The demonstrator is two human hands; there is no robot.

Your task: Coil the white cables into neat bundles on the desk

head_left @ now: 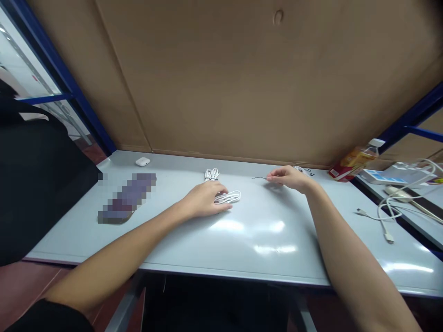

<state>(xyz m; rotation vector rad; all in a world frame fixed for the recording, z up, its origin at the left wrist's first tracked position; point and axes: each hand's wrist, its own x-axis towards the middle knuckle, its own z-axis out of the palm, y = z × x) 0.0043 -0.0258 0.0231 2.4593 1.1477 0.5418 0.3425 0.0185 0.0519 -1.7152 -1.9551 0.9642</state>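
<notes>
Coiled white cable (227,197) lies near the middle of the pale grey table (242,258), its loops flat on the top and partly under the edge of the left hand (207,198). That hand rests palm down with its fingers (219,191) slightly spread and curved over the coil's left end; whether they are gripping it, I cannot tell. Just behind that hand sit 2 bundled white cables (211,174), close together near the table's back edge.

The right hand (287,178) hovers further along with its fingers (275,174) pressed loosely together, pointing left. A thin dark wire (259,178) runs out level with the fingertips, but the view cannot settle whether it is pinched. Beyond that hand, almost touching it, lies a small white cable bundle (302,169).

Towards the left of the table are a white earbud case (142,161) and a flat purple object (126,198), blurred too heavily to identify. A black bag (34,184) fills the left edge of the view. At the right end, a plastic bottle with an orange label (356,159) lies on its side. Loose white charging cables (387,216) and a blue-and-white box (380,177) sit on and around the adjoining table (425,226). A brown cardboard panel (224,78) rises behind everything.
</notes>
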